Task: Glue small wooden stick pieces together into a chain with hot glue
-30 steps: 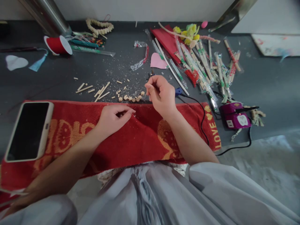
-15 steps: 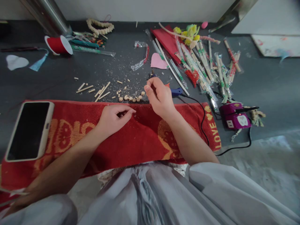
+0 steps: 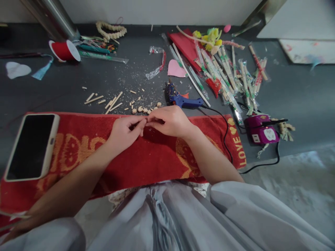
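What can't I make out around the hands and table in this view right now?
Head view:
- Anything between the fingertips of the left hand and right hand: too small, fingers hide it.
- Full row of pale clusters: right hand may cover some.
- Print on the wrapped sticks: too small, blurred.
- Painted board: cut off by the right edge.

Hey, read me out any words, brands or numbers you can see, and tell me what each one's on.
"LOVE", on the right end of the red towel.
Large orange lettering, towel's left part: too unclear to read.
Print on the wrapped sticks: too small.
Markings on the purple box: too blurred.
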The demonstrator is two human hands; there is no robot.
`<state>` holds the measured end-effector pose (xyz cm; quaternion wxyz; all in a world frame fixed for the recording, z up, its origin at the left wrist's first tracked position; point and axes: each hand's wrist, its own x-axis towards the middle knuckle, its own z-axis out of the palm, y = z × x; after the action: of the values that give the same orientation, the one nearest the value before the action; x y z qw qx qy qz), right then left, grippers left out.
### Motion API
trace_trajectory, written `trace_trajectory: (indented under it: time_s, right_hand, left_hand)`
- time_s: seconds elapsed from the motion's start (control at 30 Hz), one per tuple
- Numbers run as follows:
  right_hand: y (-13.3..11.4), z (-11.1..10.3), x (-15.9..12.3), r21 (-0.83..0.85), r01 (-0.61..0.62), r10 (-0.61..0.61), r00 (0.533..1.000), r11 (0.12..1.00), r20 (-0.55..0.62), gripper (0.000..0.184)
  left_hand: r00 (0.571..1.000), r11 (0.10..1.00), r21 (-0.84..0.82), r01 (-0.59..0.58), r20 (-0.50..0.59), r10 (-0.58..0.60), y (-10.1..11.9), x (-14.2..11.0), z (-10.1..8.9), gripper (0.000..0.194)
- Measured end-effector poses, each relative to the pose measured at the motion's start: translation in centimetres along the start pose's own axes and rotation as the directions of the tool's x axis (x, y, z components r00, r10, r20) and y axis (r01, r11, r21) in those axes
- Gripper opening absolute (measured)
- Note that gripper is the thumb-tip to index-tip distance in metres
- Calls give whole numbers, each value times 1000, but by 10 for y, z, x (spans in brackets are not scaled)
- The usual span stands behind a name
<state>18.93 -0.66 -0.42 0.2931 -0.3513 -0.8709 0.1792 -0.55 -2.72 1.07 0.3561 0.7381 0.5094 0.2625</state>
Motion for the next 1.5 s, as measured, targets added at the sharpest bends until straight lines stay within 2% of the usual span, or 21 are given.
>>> trace_trajectory:
  time_s: [0.23,0.43,0.6,0.73,1.0,1.17,1.3,1.5]
  right_hand:
    - [0,0,-5,-224,193,-214,974,955,-74,23]
    - [-4,-4,-4,-357,257,-292,956,898,-45,32]
    - [-8,-7,-4,-403,274,-321,945,873,-54,35]
    - [-11,-8,-4,-424,264,-300,954,866,-19,35]
    - [-13,-10,-3,-407,268,-314,948,873,-48,33]
    - [-15,-11,-2,-482,279,-362,928,830,-87,36]
    - [-17,-11,-1,-493,283,-392,910,823,-132,36]
    - [-18,-10,-2,-510,301,-442,879,805,-178,35]
  left_hand:
    - [992,989,-133,61,115,-46,4,-1,-1,27]
    - [987,988,-144,53,155,-31,1,-1,1,33]
    - [989,989,-131,69,142,-50,1,-2,1,25]
    - [988,990,-125,64,148,-45,3,-2,1,31]
    - [983,994,-94,-47,173,62,8,-1,-1,35]
    - [965,989,-137,-54,249,87,9,0,-4,36]
    - [951,980,-198,21,308,42,9,1,-5,42]
    - [907,894,-317,316,379,-186,4,0,-7,30]
